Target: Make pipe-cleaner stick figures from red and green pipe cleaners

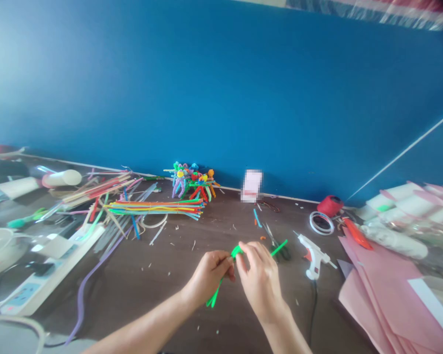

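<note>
Green pipe cleaner [237,252] is pinched closely between the left hand [208,278] and the right hand [260,280], above the middle of the bench [151,295], toward its front edge. White bowl [2,258] stands near the bench's left edge; what is inside, I cannot tell.

text: none readable | white card [251,186]: pixelated | power strip [26,293]: too small
</note>
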{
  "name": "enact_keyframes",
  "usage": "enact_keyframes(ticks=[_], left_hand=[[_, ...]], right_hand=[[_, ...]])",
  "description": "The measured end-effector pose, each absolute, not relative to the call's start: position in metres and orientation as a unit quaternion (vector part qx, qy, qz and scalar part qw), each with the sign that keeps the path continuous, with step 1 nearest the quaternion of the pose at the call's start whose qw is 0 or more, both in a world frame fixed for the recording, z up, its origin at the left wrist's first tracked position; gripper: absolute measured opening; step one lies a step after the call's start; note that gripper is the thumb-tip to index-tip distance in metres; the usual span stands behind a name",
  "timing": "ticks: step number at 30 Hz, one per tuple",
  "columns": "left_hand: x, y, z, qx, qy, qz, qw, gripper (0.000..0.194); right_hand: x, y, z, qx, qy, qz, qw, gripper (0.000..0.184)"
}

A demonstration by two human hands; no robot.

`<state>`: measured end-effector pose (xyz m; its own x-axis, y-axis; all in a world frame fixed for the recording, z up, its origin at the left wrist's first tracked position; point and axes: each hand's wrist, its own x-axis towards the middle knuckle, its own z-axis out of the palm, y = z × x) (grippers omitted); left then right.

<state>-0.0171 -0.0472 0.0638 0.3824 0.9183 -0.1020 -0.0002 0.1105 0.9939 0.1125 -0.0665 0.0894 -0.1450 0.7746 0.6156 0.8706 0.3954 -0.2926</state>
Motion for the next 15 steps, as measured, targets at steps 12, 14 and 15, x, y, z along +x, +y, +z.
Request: enact_keyframes(ticks=[12, 14, 15], left_hand=[[-0.0172, -0.0481, 0.0618, 0.554, 0.411, 0.37, 0.623, 0.032], [-0.0171, -0.0478, 0.0627, 0.556, 0.412, 0.366, 0.622, 0.033], [-0.0171, -0.0477, 0.0631, 0.56, 0.415, 0.365, 0.617, 0.033]], right_hand=[[0.1116, -0.0652, 0.0887, -0.544, -0.753, -0.049, 0.367, 0.017], [0.1115, -0.0648, 0.0884, -0.549, -0.752, -0.043, 0.362, 0.017], [0.1115, -0.0646, 0.0881, -0.55, -0.752, -0.042, 0.361, 0.017]])
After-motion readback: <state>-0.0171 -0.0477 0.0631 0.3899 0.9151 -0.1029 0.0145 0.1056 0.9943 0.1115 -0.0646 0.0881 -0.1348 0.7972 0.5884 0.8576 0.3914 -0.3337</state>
